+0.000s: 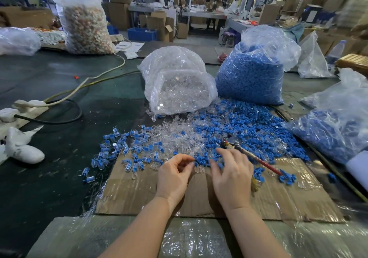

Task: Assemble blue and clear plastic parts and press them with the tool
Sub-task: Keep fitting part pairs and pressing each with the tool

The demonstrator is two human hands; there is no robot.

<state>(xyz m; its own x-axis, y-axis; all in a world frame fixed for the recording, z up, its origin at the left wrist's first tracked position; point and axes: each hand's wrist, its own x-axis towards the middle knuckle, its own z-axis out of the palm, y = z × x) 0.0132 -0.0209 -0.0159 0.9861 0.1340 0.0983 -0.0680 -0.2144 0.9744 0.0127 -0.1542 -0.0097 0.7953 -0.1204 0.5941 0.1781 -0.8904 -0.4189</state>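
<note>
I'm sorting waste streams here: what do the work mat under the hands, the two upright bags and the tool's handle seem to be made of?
Work mat: brown corrugated cardboard, apparently covered in glossy clear film, judging by the wrinkled shine.
Clear-parts bag and blue-parts bag: thin transparent plastic film, crinkled and shiny.
Tool handle: red and smooth, probably a plastic or rubber sleeve; too small to tell.

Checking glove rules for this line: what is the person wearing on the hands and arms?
Nothing that shows. The left hand and right hand are bare, with no gloves, rings, watch or wristbands. Both forearms are uncovered down to the bottom edge of the picture; no sleeve shows.
</note>
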